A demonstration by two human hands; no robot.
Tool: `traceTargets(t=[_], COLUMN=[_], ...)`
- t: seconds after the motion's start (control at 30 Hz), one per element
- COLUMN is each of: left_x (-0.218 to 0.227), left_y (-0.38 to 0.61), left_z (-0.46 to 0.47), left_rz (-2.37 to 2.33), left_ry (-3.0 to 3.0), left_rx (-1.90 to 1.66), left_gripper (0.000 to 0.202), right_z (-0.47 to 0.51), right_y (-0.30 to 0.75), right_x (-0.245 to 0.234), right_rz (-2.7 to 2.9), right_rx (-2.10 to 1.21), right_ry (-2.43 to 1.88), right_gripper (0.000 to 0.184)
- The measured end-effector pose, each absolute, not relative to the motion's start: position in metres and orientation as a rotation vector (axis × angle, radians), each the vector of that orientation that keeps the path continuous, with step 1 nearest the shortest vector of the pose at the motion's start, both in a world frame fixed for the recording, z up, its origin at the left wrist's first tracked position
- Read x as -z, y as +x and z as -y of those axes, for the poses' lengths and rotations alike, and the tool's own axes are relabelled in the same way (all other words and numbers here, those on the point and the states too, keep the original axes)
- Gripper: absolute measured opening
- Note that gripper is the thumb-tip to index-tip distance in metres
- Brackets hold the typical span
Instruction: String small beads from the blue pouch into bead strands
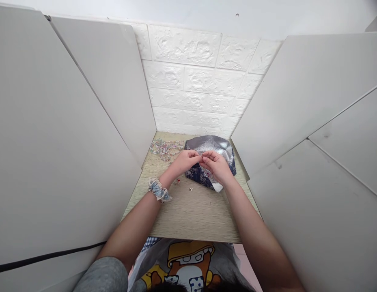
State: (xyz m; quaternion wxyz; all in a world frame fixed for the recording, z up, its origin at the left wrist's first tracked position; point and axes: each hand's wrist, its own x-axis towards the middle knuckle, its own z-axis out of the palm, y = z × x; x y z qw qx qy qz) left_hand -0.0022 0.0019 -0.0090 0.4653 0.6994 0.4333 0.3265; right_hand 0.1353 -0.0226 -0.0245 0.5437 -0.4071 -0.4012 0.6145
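Observation:
My left hand (188, 159) and my right hand (216, 165) meet at the fingertips above a dark blue patterned bag (194, 174) with a silver lining. Both hands are pinched closed, and whatever sits between the fingers is too small to make out. Strings of colourful beads (164, 149) lie in a heap on the wooden tabletop (200, 215), left of the bag. A tiny metallic piece (191, 189) rests in front of the bag. A few small red and pale beads (176, 181) are partly hidden near my left wrist, which wears a light blue scrunchie (158, 190).
White panels stand close on the left (109, 73) and right (298, 97) of the narrow tabletop. Behind it rises a white brick-textured wall (194, 81). A black cable (51, 255) runs along the left panel.

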Motion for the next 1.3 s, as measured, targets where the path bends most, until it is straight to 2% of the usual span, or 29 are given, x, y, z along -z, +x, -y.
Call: traceTargets(t=[1.3], left_x=[0.004], left_y=[-0.0025], left_z=[0.0013], left_rz=[-1.071], left_ry=[1.786], left_rx=[-0.776], left_gripper=[0.022], right_z=[0.0234], right_y=[0.1354], right_x=[0.0249], right_rz=[0.921], right_rx=[-1.453], right_ry=[-0.979], right_gripper=[0.023])
